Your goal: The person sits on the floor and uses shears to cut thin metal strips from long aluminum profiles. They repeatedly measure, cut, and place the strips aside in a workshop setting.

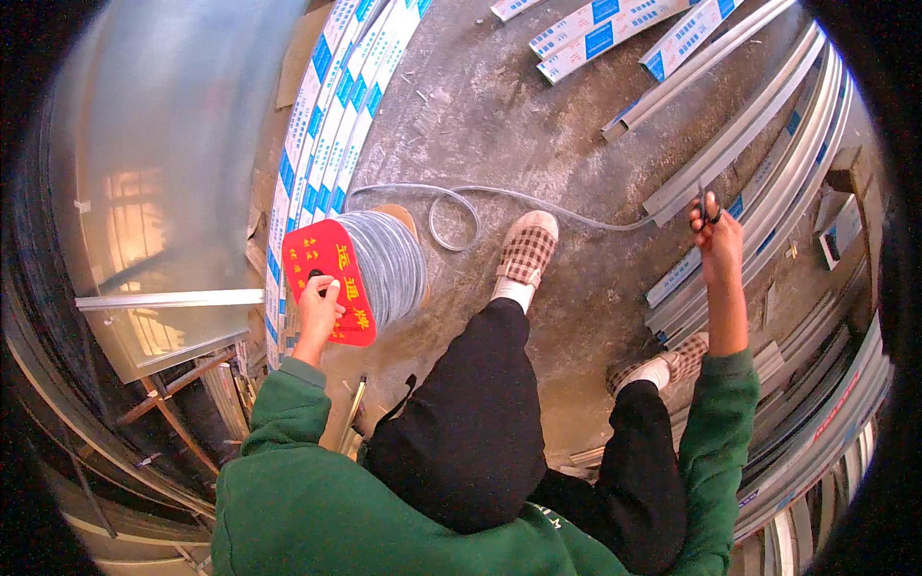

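On the left, a large reel (pixel 384 264) of grey sealing strip has a red end plate (pixel 352 312). My left hand (pixel 323 300) is closed at the dark centre hole in that plate, its fingertips partly hidden. From the reel, a loose length of strip (pixel 547 204) loops on the floor and runs right to the lower end of a grey metal profile (pixel 706 158). My right hand (pixel 720 242) grips a pair of dark-handled scissors (pixel 707 213) beside that profile end; the blades point away from me and hardly show against the metal.
Long wrapped profiles (pixel 331 125) lie along the left side, next to a large glassy panel (pixel 173 173). More profiles (pixel 615 34) lie at the far right, and others (pixel 768 221) are stacked at the right. My checked slippers (pixel 529 245) stand on the dusty concrete floor (pixel 451 106).
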Demonstrator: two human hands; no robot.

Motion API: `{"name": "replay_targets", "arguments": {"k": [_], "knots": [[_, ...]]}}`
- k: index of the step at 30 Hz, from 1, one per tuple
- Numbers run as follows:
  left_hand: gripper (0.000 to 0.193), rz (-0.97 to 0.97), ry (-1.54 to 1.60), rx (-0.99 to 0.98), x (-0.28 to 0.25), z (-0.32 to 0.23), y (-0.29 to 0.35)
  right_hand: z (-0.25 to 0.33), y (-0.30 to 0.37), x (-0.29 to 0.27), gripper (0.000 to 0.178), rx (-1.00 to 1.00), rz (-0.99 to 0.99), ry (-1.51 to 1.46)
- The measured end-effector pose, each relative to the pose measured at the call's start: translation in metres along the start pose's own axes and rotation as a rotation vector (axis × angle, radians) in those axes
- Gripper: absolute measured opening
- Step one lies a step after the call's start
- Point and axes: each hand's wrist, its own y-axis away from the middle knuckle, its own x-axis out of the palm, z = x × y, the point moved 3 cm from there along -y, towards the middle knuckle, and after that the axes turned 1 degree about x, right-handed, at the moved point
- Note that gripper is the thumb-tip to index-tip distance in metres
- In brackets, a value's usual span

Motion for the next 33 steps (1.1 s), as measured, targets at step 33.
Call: {"name": "replay_targets", "arguments": {"k": [33], "knots": [[0.031, -0.027, -0.483, 0.453, -0.01, 0.05, -0.007, 0.016, 0.01, 0.008, 0.04, 0.099, 0.03, -0.086]]}}
